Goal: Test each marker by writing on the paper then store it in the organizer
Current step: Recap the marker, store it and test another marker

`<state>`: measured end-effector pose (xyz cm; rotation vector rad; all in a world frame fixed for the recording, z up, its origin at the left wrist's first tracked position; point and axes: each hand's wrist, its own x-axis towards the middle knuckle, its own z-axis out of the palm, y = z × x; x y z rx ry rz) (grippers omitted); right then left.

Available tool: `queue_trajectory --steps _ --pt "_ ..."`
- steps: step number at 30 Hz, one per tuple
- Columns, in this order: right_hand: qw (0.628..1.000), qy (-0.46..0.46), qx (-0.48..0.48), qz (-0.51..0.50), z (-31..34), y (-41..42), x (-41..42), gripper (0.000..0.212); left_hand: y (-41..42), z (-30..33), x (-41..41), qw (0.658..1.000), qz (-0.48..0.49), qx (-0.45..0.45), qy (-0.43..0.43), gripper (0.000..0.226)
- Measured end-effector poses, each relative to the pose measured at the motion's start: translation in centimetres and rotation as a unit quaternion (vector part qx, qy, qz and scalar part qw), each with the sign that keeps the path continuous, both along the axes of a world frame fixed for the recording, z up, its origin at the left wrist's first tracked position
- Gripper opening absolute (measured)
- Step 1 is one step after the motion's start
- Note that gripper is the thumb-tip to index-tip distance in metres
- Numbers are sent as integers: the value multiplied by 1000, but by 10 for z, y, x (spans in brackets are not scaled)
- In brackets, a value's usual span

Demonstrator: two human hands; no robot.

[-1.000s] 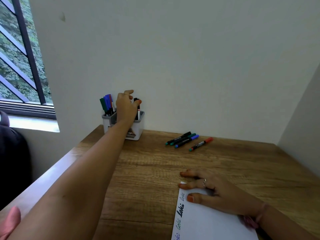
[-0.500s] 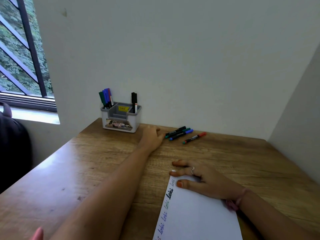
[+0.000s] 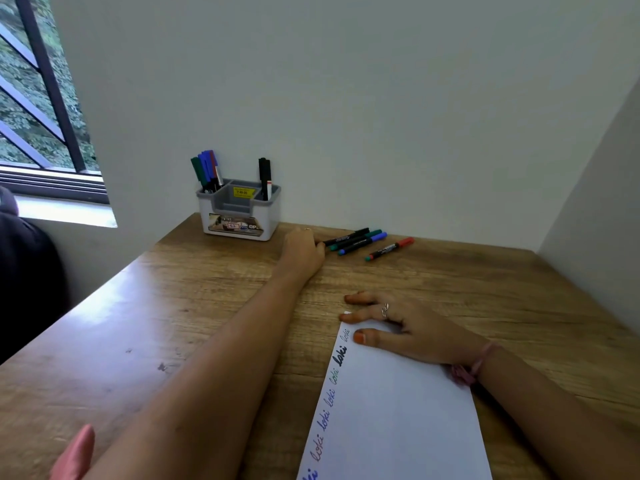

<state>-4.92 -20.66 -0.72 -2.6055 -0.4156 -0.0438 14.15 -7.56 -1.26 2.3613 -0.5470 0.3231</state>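
Note:
Four markers lie in a row at the back of the wooden desk: a black marker (image 3: pixel 346 236), a green one (image 3: pixel 356 239), a blue one (image 3: pixel 363 244) and a red-capped one (image 3: pixel 389 248). My left hand (image 3: pixel 304 249) reaches across to them, its fingers curled onto the near end of the black marker, which still lies on the desk. My right hand (image 3: pixel 398 329) rests flat, fingers spread, on the top corner of the white paper (image 3: pixel 398 420). Several handwritten test words run along the paper's left edge. The grey-and-white organizer (image 3: pixel 239 211) stands against the wall and holds several markers.
The desk sits in a corner, with a wall behind and another on the right. A window with dark bars is at the upper left. A dark shape stands beside the desk's left edge. Something pink (image 3: pixel 74 455) shows at the bottom left.
My left hand left the organizer and crossed right to the loose markers, where it now closes on the end of the black one. My right hand stayed on the paper.

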Motion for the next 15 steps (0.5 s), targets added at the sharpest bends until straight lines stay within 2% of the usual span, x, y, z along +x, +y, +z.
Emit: queue_trajectory --steps 3,7,10,13,15 --pt "1000 4 -4 -2 2 1 -1 34 8 -2 -9 994 12 -105 8 25" --pt "1000 8 -15 -4 2 2 -2 37 31 6 -41 961 35 -274 16 20" --pt "1000 6 -24 -8 3 1 -4 38 52 16 -63 913 24 -401 67 14" --pt "1000 1 -26 -6 3 2 -5 34 69 22 -79 863 -11 -489 126 16" --pt "1000 -5 0 -6 5 4 -6 31 73 25 -89 812 -51 -553 179 14"
